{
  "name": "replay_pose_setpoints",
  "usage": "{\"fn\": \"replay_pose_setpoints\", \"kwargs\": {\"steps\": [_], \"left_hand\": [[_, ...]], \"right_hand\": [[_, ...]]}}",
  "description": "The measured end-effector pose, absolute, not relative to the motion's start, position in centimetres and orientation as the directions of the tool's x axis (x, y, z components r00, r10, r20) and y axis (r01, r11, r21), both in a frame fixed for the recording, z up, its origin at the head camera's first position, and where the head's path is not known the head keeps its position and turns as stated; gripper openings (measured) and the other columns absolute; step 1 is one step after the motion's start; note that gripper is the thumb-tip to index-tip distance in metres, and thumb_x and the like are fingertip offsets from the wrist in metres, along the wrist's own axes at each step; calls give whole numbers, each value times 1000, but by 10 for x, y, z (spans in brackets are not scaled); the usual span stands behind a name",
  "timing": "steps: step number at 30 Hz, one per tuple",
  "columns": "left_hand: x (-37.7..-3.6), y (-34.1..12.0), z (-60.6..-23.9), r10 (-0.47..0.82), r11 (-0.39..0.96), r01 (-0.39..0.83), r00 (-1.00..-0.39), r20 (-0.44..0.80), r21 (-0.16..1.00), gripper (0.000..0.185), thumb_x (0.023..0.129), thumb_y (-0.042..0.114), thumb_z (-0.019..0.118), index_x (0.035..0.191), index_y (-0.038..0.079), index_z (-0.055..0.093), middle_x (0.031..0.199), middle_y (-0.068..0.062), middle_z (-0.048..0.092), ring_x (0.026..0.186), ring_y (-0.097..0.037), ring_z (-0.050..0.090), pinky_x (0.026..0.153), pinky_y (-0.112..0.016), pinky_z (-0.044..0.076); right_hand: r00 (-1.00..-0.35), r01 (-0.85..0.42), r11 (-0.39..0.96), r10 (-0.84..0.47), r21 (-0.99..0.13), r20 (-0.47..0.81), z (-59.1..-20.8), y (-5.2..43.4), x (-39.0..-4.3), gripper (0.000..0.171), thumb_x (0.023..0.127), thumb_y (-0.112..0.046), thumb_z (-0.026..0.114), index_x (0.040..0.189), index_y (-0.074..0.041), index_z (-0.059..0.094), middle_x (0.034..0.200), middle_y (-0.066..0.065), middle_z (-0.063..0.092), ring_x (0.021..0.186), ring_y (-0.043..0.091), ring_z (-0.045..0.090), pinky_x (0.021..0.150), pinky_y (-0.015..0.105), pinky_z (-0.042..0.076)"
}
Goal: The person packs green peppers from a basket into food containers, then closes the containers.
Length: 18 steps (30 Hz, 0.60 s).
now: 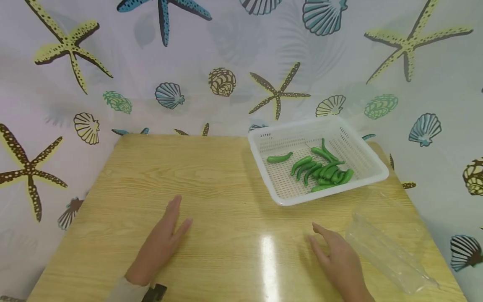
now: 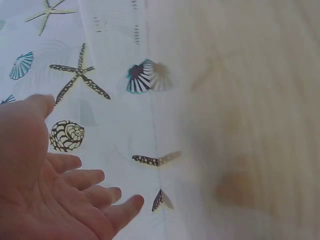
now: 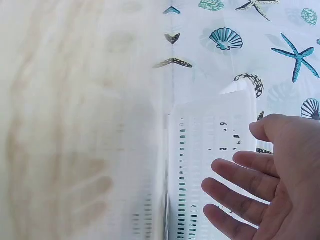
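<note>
My left hand (image 1: 160, 245) hovers above the left part of the wooden table, thumb apart from the fingers, holding nothing. In the left wrist view that hand (image 2: 65, 190) has loosely spread fingers. On the right, my right hand (image 1: 337, 256) is also bare, its fingers relaxed, in front of a white plastic basket (image 1: 281, 200). Several green peppers (image 1: 328, 170) lie in the basket, mostly in a heap toward its right side. Beside the right hand lies a clear plastic container (image 1: 388, 251). In the right wrist view, the right hand (image 3: 260, 185) appears in front of the basket wall (image 3: 210, 115).
The wooden table (image 1: 211, 176) backs onto a white curtain (image 1: 211, 50) printed with starfish and shells. The basket stands at the table's back right. A dark band (image 1: 154, 292) is on the left wrist, by a light sleeve (image 1: 126, 291).
</note>
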<state>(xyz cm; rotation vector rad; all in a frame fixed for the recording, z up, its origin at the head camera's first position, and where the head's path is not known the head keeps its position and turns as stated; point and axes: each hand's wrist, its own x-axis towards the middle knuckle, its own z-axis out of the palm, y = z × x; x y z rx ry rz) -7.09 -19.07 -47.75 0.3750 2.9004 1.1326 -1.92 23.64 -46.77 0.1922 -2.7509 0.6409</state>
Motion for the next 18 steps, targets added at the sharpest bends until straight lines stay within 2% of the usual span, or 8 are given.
{"fn": "replay_pose_setpoints", "kwargs": {"steps": [2,5,10,15,18], "left_hand": [[-72,-187,-473,210,659,206,-974,86,724,67,99,40,41,150,17,4,154,-11,9,135,-38,21,107,-57,24],[-75,-184,-468,210,563,221,-970,121,796,60,100,35,40,150,18,11,152,-12,18,132,-38,30,102,-55,33],[-77,-176,-461,241,368,220,-961,136,903,53,101,27,40,148,17,19,148,-10,29,131,-29,36,101,-41,39],[-73,-163,-439,261,214,240,-948,181,947,49,101,11,39,145,2,21,142,-21,36,120,-38,46,93,-41,47],[-74,-156,-426,243,174,225,-953,179,959,46,100,7,39,143,-2,25,138,-22,40,115,-40,50,89,-42,50]], "right_hand": [[-938,-201,881,-46,-429,344,-462,236,-19,33,89,-26,64,118,-10,63,102,1,69,84,23,65,66,41,56],[-936,-209,859,-37,-467,351,-451,234,-19,29,90,-25,63,115,-11,65,97,-2,70,80,19,65,63,39,55],[-946,-223,853,-73,-472,316,-430,233,-18,26,91,-25,61,114,-12,66,98,-4,68,87,18,64,65,40,55],[-964,-198,859,-83,-472,253,-402,238,-16,26,93,-29,58,114,-16,65,101,-3,67,90,17,62,58,31,55],[-955,-213,860,-83,-464,286,-383,243,-15,25,92,-27,60,114,-17,66,101,-3,67,90,18,62,54,23,52]]}}
